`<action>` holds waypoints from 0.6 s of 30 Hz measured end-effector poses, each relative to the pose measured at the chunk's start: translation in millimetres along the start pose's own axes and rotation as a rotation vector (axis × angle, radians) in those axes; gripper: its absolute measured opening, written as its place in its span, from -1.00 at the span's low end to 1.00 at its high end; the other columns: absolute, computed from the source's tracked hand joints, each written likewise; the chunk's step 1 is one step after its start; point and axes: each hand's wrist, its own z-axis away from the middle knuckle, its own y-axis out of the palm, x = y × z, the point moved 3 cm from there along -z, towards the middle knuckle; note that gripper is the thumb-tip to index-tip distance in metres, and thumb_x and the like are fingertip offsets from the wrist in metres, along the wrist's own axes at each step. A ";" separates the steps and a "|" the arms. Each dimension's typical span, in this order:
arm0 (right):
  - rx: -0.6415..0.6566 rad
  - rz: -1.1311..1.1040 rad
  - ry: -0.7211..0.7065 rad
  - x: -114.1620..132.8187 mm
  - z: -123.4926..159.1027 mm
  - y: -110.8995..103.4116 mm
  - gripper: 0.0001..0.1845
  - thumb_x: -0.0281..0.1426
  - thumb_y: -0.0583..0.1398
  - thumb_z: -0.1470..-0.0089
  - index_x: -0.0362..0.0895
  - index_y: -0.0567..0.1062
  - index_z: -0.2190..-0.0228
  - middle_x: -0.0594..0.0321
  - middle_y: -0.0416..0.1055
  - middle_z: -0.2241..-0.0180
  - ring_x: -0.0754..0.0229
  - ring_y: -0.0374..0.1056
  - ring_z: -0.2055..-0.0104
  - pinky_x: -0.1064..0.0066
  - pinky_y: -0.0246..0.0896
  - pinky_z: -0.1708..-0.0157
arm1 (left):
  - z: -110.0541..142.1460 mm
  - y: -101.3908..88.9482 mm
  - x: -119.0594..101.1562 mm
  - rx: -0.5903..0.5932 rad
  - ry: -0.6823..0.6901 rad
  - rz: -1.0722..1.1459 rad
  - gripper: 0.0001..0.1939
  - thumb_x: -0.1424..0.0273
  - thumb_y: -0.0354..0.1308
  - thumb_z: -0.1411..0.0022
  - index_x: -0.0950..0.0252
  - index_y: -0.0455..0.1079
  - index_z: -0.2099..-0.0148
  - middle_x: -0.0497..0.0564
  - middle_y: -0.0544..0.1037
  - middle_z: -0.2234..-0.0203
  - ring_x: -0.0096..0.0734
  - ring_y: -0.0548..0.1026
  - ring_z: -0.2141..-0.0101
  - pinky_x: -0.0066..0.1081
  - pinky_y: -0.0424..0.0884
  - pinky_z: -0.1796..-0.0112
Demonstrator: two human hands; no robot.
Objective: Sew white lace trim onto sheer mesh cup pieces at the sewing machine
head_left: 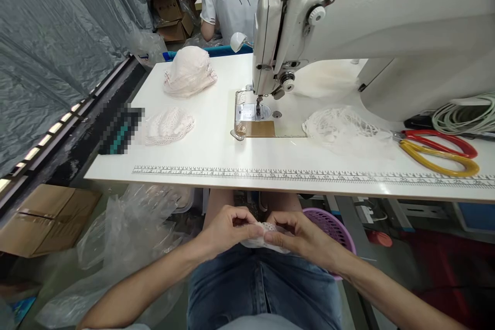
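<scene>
Over my lap, below the table's front edge, both hands pinch a small piece of white eyelet fabric. My left hand grips its left side between thumb and fingers. My right hand holds the right side, thumb on top. Part of the fabric is hidden under the fingers. Above on the table stands a white sewing machine, its presser foot over the needle plate. A flat piece of white lace fabric and a pale pile of cup-shaped fabric lie left of it.
Scissors with red and yellow handles rest at the right, beside a white lace bundle. A printed ruler runs along the table's front edge. Below are a purple basket, plastic bags and a cardboard box. Another person sits beyond.
</scene>
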 end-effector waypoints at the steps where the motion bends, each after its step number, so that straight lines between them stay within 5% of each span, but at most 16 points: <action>1: 0.005 -0.011 0.008 -0.6 0.3 -0.3 -0.63 -0.11 0.20 -0.02 -0.19 0.38 0.51 0.39 0.11 0.59 0.36 0.00 0.54 0.51 -0.13 0.57 | 0.1 0.0 0.7 0.021 -0.009 0.019 -0.78 0.31 0.27 -0.01 0.40 0.47 0.41 -0.04 0.42 0.53 -0.54 0.30 0.48 -0.54 0.19 0.45; 6: -0.035 0.012 0.052 -1.9 0.1 -4.0 -0.63 -0.11 0.22 0.01 -0.18 0.37 0.52 0.39 0.12 0.60 0.35 0.01 0.54 0.51 -0.13 0.57 | -0.3 -0.6 -2.6 0.074 -0.017 0.061 -0.73 0.32 0.32 0.07 0.41 0.48 0.33 -0.02 0.47 0.50 -0.50 0.35 0.46 -0.52 0.24 0.40; 13: -0.059 -0.008 0.005 11.3 -2.9 -2.7 -0.62 -0.14 0.25 0.03 -0.17 0.31 0.58 0.41 0.10 0.60 0.36 -0.01 0.54 0.52 -0.13 0.57 | 4.8 -1.1 -12.6 0.005 -0.022 0.041 -0.74 0.29 0.28 0.03 0.43 0.48 0.39 -0.04 0.43 0.57 -0.55 0.30 0.51 -0.54 0.18 0.47; 18: -0.060 -0.046 -0.090 45.5 -16.1 -3.8 -0.59 -0.10 0.20 0.00 -0.16 0.28 0.59 0.41 0.11 0.63 0.37 0.02 0.57 0.51 -0.10 0.57 | 8.6 -29.2 -56.4 -0.081 0.036 -0.095 -0.79 0.32 0.23 -0.01 0.42 0.47 0.42 -0.04 0.43 0.59 -0.56 0.30 0.54 -0.56 0.18 0.50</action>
